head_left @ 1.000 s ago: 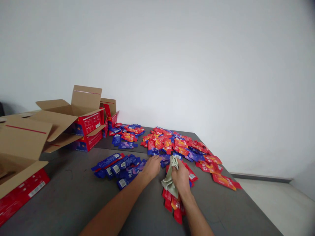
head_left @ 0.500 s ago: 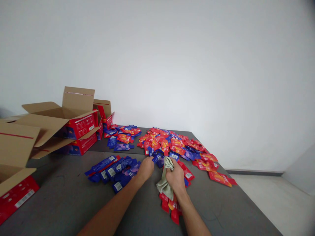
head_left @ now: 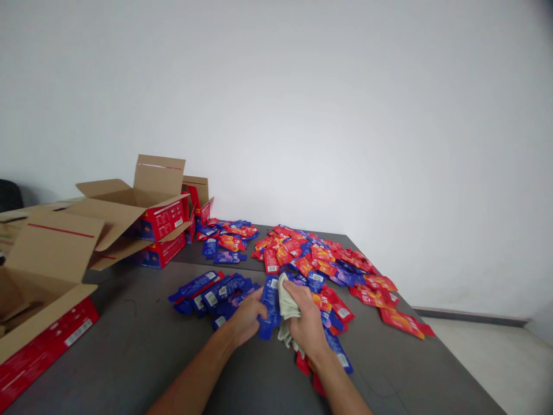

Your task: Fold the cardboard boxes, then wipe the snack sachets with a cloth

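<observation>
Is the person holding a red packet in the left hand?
No, the left hand grips a long blue foil packet, while the right hand clutches a crumpled pale green cloth.

Left hand (head_left: 246,316) is gripping a blue packet (head_left: 270,305), right hand (head_left: 307,323) has a pale green cloth (head_left: 285,305) bunched up. Red and blue packets (head_left: 322,262) all over the grey table (head_left: 142,346), open cardboard boxes (head_left: 142,213) off left.

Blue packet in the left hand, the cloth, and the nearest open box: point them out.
blue packet (head_left: 271,305), head view, middle of its face
cloth (head_left: 285,297), head view, upper fold
open box (head_left: 47,331), head view, red front wall
</observation>
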